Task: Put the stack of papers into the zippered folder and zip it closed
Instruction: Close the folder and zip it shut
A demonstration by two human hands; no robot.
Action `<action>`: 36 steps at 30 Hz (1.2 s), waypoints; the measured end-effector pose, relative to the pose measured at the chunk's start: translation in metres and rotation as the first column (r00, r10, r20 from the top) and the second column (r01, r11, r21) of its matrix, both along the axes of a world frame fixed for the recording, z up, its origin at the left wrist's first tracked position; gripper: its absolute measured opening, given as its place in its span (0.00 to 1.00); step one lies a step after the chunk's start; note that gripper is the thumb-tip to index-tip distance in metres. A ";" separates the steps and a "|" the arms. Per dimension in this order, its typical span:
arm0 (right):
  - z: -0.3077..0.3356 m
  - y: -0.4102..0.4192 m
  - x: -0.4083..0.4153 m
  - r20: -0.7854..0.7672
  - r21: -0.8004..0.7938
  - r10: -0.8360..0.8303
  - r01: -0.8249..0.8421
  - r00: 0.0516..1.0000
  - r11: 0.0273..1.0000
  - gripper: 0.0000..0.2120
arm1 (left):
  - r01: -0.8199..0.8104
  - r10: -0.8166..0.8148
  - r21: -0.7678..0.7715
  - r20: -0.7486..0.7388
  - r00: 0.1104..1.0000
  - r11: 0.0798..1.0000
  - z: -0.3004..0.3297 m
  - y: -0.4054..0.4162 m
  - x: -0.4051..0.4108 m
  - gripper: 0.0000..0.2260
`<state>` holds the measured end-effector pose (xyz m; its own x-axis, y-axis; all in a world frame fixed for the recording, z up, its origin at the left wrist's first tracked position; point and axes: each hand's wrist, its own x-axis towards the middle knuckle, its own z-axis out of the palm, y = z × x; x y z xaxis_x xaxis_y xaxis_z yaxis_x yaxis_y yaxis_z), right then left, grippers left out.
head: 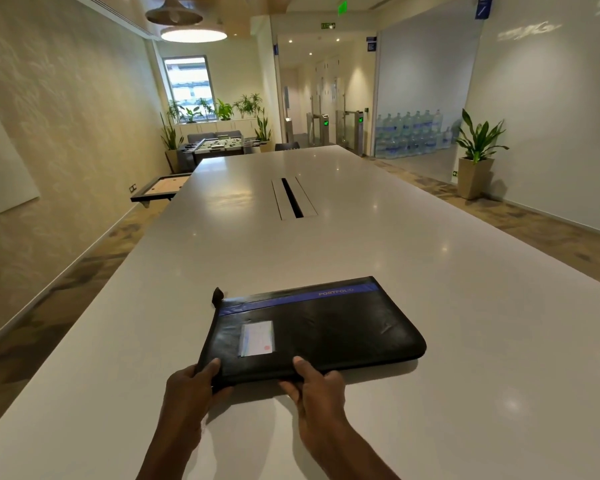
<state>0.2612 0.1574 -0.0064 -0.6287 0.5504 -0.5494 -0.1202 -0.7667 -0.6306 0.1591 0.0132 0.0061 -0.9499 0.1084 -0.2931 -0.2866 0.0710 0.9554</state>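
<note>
A black zippered folder [329, 327] with a blue stripe and a small card window lies flat on the white table [430, 271], its near edge slightly raised. My left hand [193, 384] grips the folder's near left corner, thumb on top. My right hand [314, 382] holds the near edge a little right of the middle, thumb on top. A black zip pull tab [217, 296] sticks up at the far left corner. No loose papers are visible; what is inside the folder is hidden.
A long white table runs away from me, with a cable slot [292, 198] in its middle. A potted plant [476, 157] stands at the right wall, stacked water bottles [411, 133] behind glass, a foosball table [215, 147] at the far end.
</note>
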 end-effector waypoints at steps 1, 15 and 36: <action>0.001 0.000 0.000 0.012 0.016 0.002 -0.002 1.000 1.000 0.22 | 0.011 -0.013 -0.071 -0.036 0.999 0.997 0.000 -0.002 -0.002 0.16; 0.033 0.047 0.018 0.000 0.345 0.089 -0.083 0.996 0.935 0.09 | -0.024 -0.213 -0.435 -0.487 0.847 0.900 0.077 0.037 -0.043 0.13; 0.088 0.171 0.013 -0.029 0.572 0.402 -0.315 0.915 0.758 0.06 | 0.190 -0.318 -0.441 -0.238 0.918 0.877 0.098 0.064 -0.069 0.10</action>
<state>0.2745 0.3284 0.0815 -0.8871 0.4464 -0.1176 -0.0274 -0.3052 -0.9519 0.0896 0.0776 0.1045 -0.9536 0.2915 -0.0758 0.0832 0.4970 0.8638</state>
